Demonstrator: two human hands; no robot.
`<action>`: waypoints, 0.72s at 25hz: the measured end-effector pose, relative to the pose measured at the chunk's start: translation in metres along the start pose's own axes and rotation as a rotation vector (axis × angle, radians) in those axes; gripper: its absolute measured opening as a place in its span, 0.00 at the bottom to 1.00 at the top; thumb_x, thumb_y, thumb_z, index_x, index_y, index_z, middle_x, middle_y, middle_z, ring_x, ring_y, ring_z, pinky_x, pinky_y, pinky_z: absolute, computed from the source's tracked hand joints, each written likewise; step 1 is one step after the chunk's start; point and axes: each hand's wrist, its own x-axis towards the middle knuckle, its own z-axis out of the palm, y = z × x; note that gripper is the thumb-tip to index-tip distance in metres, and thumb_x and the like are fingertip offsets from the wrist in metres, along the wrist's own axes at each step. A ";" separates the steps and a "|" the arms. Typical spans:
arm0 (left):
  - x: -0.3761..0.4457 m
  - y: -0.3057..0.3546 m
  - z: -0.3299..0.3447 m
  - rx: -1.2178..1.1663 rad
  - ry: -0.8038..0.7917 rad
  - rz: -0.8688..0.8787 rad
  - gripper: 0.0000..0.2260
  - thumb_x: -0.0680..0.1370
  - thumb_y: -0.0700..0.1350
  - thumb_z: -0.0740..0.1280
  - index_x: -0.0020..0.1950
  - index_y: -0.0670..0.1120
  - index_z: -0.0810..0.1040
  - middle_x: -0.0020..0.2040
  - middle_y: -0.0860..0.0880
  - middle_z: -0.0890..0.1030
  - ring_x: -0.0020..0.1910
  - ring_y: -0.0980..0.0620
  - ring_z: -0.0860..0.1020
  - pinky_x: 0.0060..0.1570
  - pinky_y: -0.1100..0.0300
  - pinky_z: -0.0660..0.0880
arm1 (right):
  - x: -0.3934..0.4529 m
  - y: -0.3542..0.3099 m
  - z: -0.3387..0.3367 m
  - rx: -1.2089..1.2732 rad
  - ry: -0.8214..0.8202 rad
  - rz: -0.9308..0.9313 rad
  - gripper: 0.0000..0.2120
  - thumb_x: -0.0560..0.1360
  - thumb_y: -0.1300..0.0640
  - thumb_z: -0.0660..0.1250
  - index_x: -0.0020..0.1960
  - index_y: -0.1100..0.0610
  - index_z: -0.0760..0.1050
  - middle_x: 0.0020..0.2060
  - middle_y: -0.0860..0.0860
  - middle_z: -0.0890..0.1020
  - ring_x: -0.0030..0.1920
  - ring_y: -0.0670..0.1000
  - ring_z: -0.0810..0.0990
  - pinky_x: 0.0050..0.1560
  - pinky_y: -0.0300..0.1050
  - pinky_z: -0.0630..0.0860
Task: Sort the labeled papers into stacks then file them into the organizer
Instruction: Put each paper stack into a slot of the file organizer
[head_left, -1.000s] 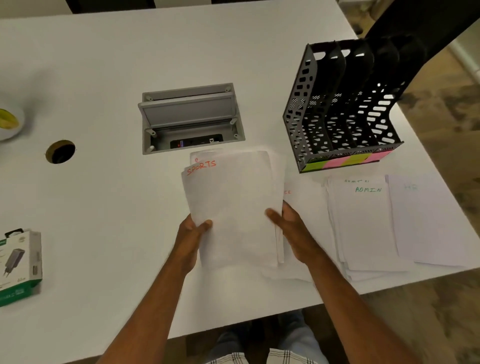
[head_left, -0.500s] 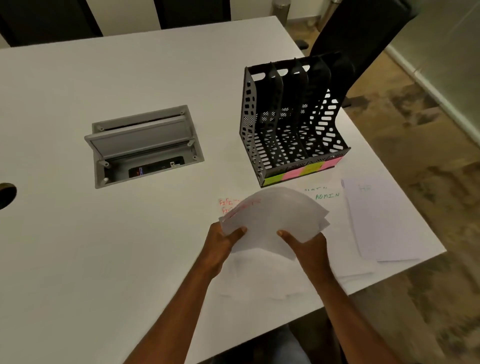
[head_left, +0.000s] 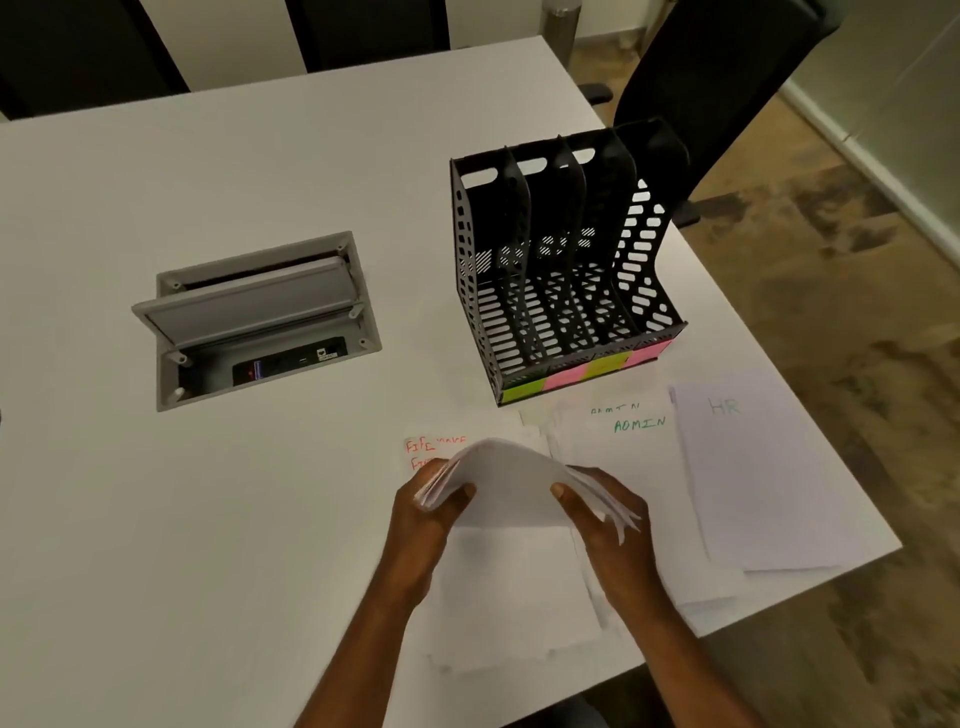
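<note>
"ADMIN" showing in green on middle stack (head_left: 639, 452), "HR" on right stack (head_left: 753, 467); red lettering on left sheet (head_left: 422, 451) reading only partly, "FI…".

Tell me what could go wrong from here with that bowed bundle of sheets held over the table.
1. The bowed white paper bundle is pinched only at its edges by the left hand and right hand; its right edges fan out, so sheets may slip.
2. Dropped sheets could mix into the red-lettered stack beneath.
3. The black perforated plastic organizer has narrow slots; bent paper may snag.
</note>
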 end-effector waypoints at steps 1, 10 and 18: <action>0.000 -0.003 0.001 -0.011 0.001 -0.004 0.18 0.77 0.42 0.73 0.61 0.64 0.82 0.57 0.60 0.85 0.58 0.60 0.82 0.47 0.71 0.79 | 0.000 0.003 -0.002 -0.008 -0.016 0.021 0.11 0.76 0.52 0.74 0.58 0.45 0.82 0.51 0.48 0.87 0.54 0.50 0.85 0.52 0.41 0.82; 0.006 -0.007 0.025 -0.083 0.090 -0.089 0.21 0.76 0.38 0.74 0.69 0.47 0.78 0.63 0.46 0.83 0.61 0.48 0.81 0.58 0.56 0.81 | 0.017 0.009 0.005 0.008 0.042 0.140 0.15 0.77 0.55 0.72 0.54 0.34 0.82 0.47 0.36 0.86 0.51 0.37 0.83 0.48 0.25 0.75; 0.004 -0.011 0.044 -0.069 0.106 -0.096 0.09 0.74 0.54 0.74 0.54 0.60 0.83 0.55 0.56 0.86 0.54 0.56 0.84 0.54 0.60 0.78 | 0.012 0.026 -0.013 -0.237 -0.181 0.053 0.16 0.80 0.46 0.65 0.67 0.39 0.76 0.63 0.38 0.78 0.65 0.44 0.76 0.65 0.37 0.72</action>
